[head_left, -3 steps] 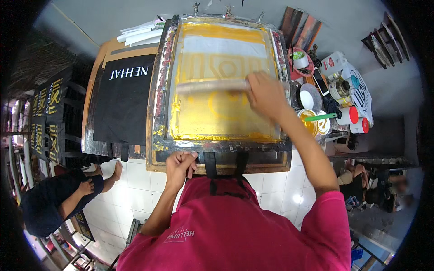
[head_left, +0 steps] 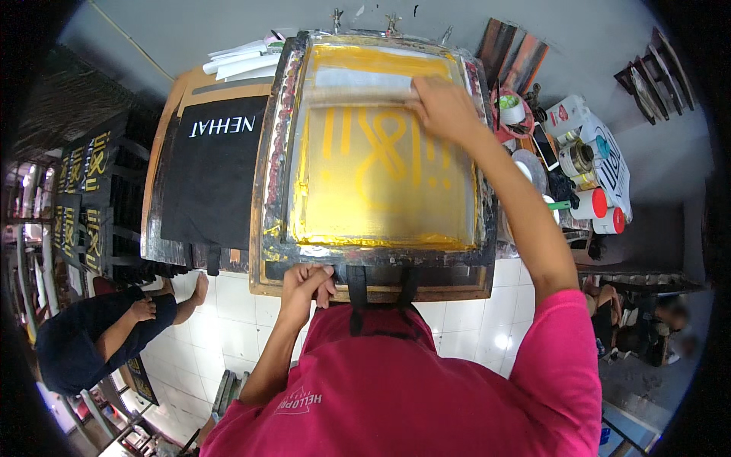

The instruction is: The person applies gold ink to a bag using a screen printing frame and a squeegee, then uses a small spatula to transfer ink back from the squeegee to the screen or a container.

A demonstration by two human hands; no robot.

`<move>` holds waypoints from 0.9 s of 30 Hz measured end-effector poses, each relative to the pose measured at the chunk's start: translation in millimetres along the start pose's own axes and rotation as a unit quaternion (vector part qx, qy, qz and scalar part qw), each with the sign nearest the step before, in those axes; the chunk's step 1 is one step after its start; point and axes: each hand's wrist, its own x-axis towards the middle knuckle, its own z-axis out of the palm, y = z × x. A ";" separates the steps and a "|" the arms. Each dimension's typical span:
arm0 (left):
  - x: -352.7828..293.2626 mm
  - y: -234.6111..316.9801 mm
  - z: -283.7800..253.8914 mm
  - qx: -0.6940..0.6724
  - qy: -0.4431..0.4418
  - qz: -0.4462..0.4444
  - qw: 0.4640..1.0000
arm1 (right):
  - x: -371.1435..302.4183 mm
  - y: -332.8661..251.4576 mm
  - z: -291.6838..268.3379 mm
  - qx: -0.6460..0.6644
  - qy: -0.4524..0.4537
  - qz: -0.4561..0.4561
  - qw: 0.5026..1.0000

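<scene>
A screen printing frame (head_left: 272, 190), its mesh smeared with yellow ink, lies in front of me over a board. My right hand (head_left: 445, 110) is closed on the right end of a squeegee (head_left: 354, 97), blurred by motion and lying across the upper part of the mesh. Below the squeegee a yellow pattern shows through the mesh. At the frame's near edge, my left hand (head_left: 307, 286) is closed, thumb and fingers pinching the rim left of two black straps (head_left: 355, 289) that hang from beneath.
Left of the frame, a black tote bag (head_left: 209, 164) with white lettering lies on another board. Ink tubs, a phone (head_left: 545, 146) and red-lidded jars (head_left: 588, 203) crowd the right side. A seated person (head_left: 91, 339) is at lower left. Printed black bags (head_left: 80, 213) hang on a rack.
My right hand has pushed the squeegee away from me, up the mesh, uncovering more of the pattern. My left hand stays at the near edge.
</scene>
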 end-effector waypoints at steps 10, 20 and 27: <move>-33.4 25.1 -20.0 -0.066 -0.187 -0.104 0.975 | 57.5 46.6 -19.4 0.071 -0.066 0.038 0.995; 179.3 209.5 14.6 0.500 0.143 0.574 0.632 | 27.8 -5.5 -10.1 -0.102 0.020 0.115 0.988; 181.5 219.5 13.2 0.522 0.079 0.437 0.729 | 9.7 -12.5 -28.8 -0.104 -0.008 0.128 0.986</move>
